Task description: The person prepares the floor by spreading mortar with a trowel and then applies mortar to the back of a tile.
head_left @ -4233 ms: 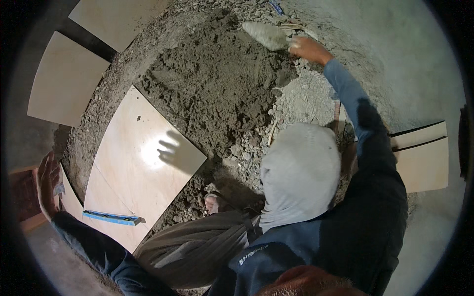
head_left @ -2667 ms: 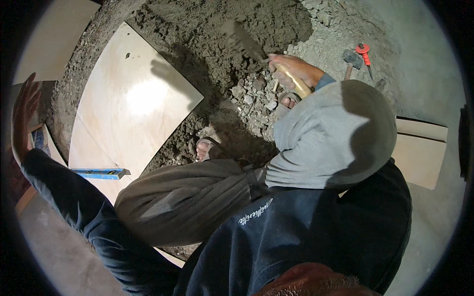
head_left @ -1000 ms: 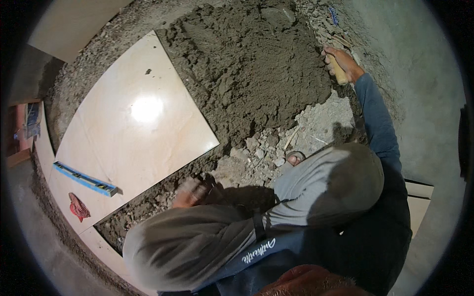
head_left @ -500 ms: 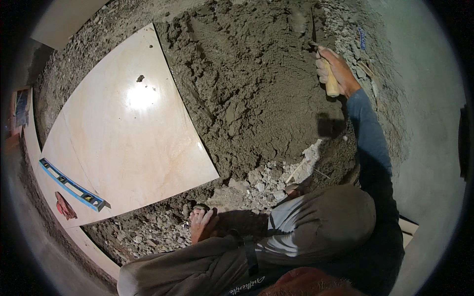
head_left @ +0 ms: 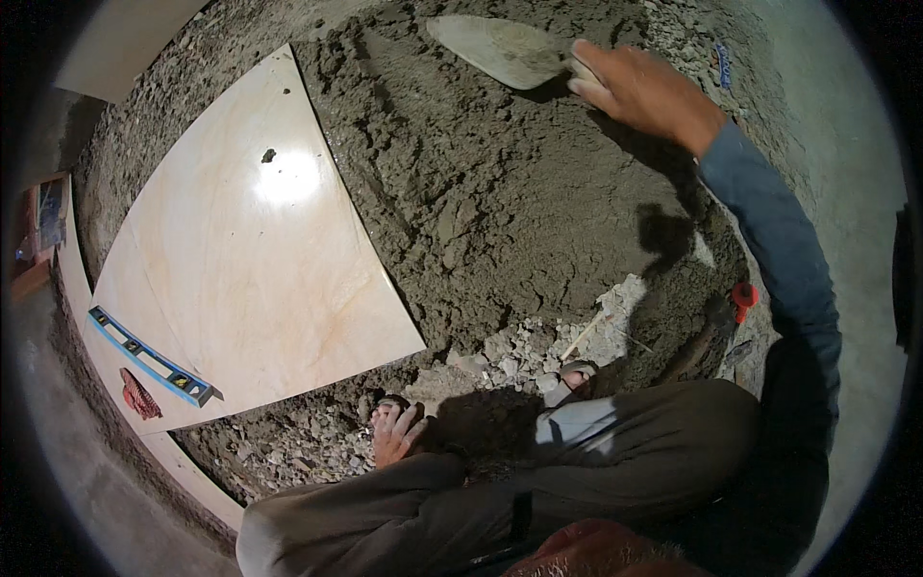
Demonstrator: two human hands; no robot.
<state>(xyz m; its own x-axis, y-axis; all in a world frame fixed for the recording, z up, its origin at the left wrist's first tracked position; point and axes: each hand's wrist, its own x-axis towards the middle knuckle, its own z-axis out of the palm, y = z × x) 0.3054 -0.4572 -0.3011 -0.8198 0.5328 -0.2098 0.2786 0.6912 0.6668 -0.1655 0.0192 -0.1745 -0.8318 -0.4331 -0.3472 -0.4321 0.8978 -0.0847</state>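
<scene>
My right hand [head_left: 639,91] grips a trowel at upper right, its broad pale blade [head_left: 495,50] lying flat over wet grey mortar [head_left: 481,202] and pointing left. My left hand [head_left: 394,438] rests low in the middle over my foot beside the rubble, fingers slightly spread. Left of the mortar lies a large cream tile [head_left: 240,250] with small dark specks of mortar on it. A blue spirit level [head_left: 144,354] lies on its lower left part, beside a crumpled red patterned cloth or glove [head_left: 140,392].
Another tile [head_left: 115,62] is at upper left, with a narrow one [head_left: 207,481] at lower left. A red-handled tool [head_left: 743,298] lies right of my knees. A small blue object [head_left: 722,65] sits in rubble at upper right, beside the grey floor [head_left: 846,163].
My left hand has come from the far left down to my foot. My right hand has swept over the mortar; in the last half second it rose and the blade swung flat, leftward.
</scene>
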